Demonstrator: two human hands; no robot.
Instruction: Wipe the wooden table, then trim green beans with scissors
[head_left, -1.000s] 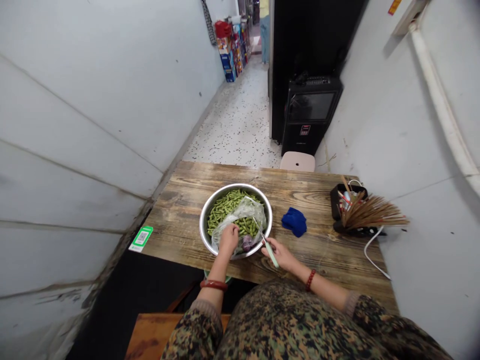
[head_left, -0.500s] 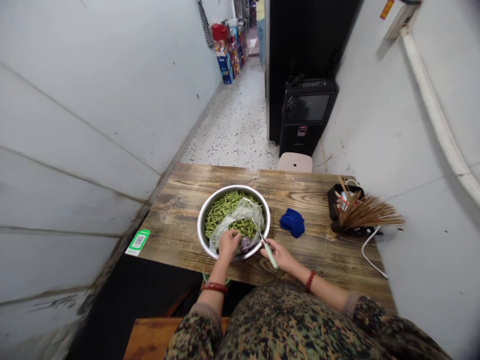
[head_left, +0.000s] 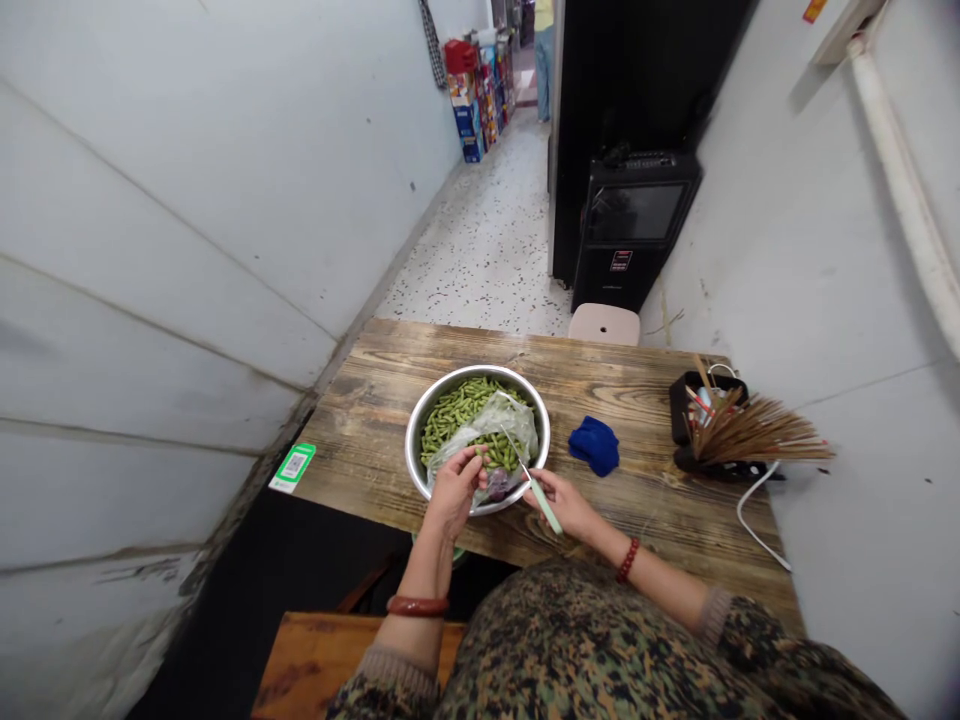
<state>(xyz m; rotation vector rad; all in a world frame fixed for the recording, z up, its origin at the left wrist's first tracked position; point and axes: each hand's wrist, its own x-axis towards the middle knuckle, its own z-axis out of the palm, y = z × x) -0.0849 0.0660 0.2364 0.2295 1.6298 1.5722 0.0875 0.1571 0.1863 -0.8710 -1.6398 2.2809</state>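
A round metal basin (head_left: 413, 470) full of green soybean pods (head_left: 457, 408) stands on the wooden table. A clear plastic bag (head_left: 517, 412) lies over part of the pods, with more pods in it and a purplish patch at its near side. My left hand (head_left: 454, 488) is over the basin's near left part, thumb and fingers pinched on a green pod (head_left: 481, 455). At the near right rim, my right hand (head_left: 566, 508) grips scissors (head_left: 546, 508) with a pale green handle. Their thin blades point up and left over the bag.
A crumpled blue cloth (head_left: 594, 446) lies right of the basin. Farther right are a black holder (head_left: 681, 408), a bundle of thin brown sticks (head_left: 757, 430) and a white cable (head_left: 757, 530). A QR card (head_left: 293, 467) marks the left corner. A pink stool (head_left: 604, 322) stands beyond the table.
My left hand has lifted a little from the bag's near side, and a pod now shows between its fingertips. My right hand keeps its hold on the scissors. The whole view has shifted slightly.
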